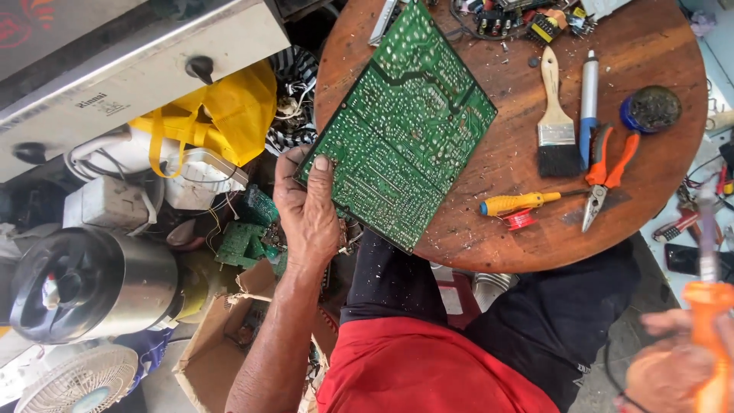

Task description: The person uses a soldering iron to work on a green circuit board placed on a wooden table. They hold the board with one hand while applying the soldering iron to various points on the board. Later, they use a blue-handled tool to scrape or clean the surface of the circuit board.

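The left hand grips a large green circuit board by its lower left corner, thumb pressed flat on the solder side and the other fingers wrapped behind the edge, out of sight. The board is tilted, its far part lying over the round wooden table and its near corner hanging off the table's left edge above the person's knee. The right hand, blurred at the bottom right and well clear of the table, is closed round the orange handle of a soldering iron whose tip points up and away from the board.

On the table to the right of the board lie a paintbrush, a blue and white pen-shaped tool, orange-handled pliers, a yellow-handled screwdriver with a small red spool touching it, and a round tin near the table's right rim. Loose electronic parts sit at the far rim. Left of the table are a yellow bag, smaller green boards and a cardboard box.

To work this board well, I judge it should rest more fully on the table so the single-corner grip is not carrying its weight, with the thumb kept off the joints being heated. The iron should come in steadily from the right, tip kept away from the left hand's fingers and the trouser leg below.
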